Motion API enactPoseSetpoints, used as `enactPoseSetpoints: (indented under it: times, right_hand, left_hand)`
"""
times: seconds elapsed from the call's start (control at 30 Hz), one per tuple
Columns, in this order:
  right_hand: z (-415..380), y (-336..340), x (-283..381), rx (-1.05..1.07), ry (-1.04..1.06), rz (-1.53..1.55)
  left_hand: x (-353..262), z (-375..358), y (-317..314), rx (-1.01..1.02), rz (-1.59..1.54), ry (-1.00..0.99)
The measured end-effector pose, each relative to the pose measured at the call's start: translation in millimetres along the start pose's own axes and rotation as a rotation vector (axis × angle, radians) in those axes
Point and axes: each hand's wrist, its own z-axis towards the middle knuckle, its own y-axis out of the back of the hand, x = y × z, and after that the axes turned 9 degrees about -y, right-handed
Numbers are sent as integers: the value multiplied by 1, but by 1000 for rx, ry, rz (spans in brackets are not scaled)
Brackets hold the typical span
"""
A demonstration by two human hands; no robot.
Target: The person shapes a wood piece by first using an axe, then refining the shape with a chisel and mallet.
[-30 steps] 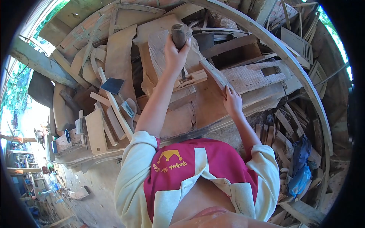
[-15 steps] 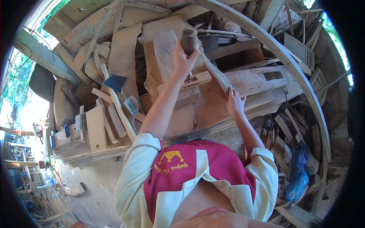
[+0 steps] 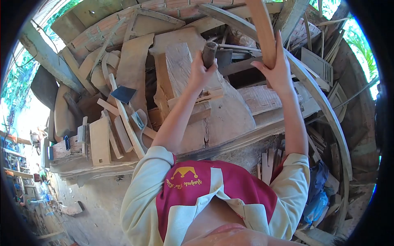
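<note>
My left hand (image 3: 202, 73) is closed around a dark, round wooden tool handle (image 3: 209, 53), with its top end poking up above the fingers. Just beneath that hand, a pale slotted wood piece (image 3: 215, 94) lies across the work surface; the tool's lower end is mostly hidden by the hand. Raised at the right, my right hand (image 3: 280, 74) grips a reddish-brown wooden bar (image 3: 264, 37). Most of the bar rises upward out of the frame, and some fingers are hidden behind it.
A rough slab bench (image 3: 230, 119) spans the middle. Leftward stand wood offcuts (image 3: 100, 141) and a dark square plate (image 3: 123, 94). A long curved strip (image 3: 328, 102) arches along the right. Scrap wood and a blue plastic bag (image 3: 316, 207) lie at the lower right.
My right hand has lifted the wooden bar off the bench, swinging it up and to the right. My left hand stays on the tool handle, slightly lower in view.
</note>
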Motion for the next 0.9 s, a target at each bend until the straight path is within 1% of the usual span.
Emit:
enactPoseSetpoints:
  times: [0.03, 0.07, 0.1, 0.13, 0.17, 0.2, 0.23, 0.27, 0.3, 0.33, 0.4, 0.43, 0.53, 0.6, 0.67, 0.7, 0.73, 0.8, 0.83, 0.87, 0.9]
  right_hand:
    - [4, 5, 12, -24, 42, 65]
    - [4, 8, 13, -25, 48, 66]
    - [4, 10, 13, 183, 176, -98]
    - [5, 12, 16, 389, 304, -264]
    - [7, 14, 22, 498, 308, -349]
    - [11, 20, 27, 493, 312, -345]
    - [19, 30, 32, 479, 286, -450]
    - [26, 38, 36, 468, 259, -556]
    - [30, 44, 41, 377, 281, -412]
    - [32, 41, 38, 377, 278, -413]
    - [36, 31, 31, 102, 336, -94]
    - [36, 30, 31, 104, 339, -93]
    - [32, 28, 34, 652, 241, -522]
    - [44, 35, 32, 604, 275, -572]
    - [50, 35, 22, 187, 406, -173]
    - [49, 30, 31, 83, 359, -45]
    - [45, 29, 33, 87, 361, -48]
    - [36, 25, 35, 405, 335, -311]
    - [36, 19, 33, 594, 352, -513]
    - [41, 22, 35, 596, 358, -517]
    - [48, 28, 37, 551, 407, -553]
  left_hand:
    - [3, 0, 0, -5, 0, -4]
    - [10, -1, -1, -18, -34, -63]
    - [13, -2, -1, -31, -67, -121]
    - [15, -2, -2, -35, -64, -124]
    - [18, -1, -2, -85, -101, -163]
    - [19, 0, -1, -130, -138, -203]
    - [21, 0, 2, -131, -135, -209]
    - [25, -1, 5, -94, -102, -154]
    - [25, -3, 6, -54, -69, -97]
    - [25, -4, 6, -51, -70, -96]
    - [24, -6, 5, -55, -72, -91]
    - [23, -6, 4, -59, -71, -91]
    - [21, -10, 6, -32, -3, -72]
    - [24, -5, 5, -70, -79, -138]
    - [27, -3, 5, -73, -76, -118]
    - [24, -2, 6, -80, -62, -96]
    - [20, -2, 5, -84, -65, -94]
    - [13, -4, 6, -66, -42, -58]
    - [15, -5, 6, -70, -44, -54]
    - [19, -5, 5, -82, -29, -73]
    - [19, -1, 5, -97, -15, -100]
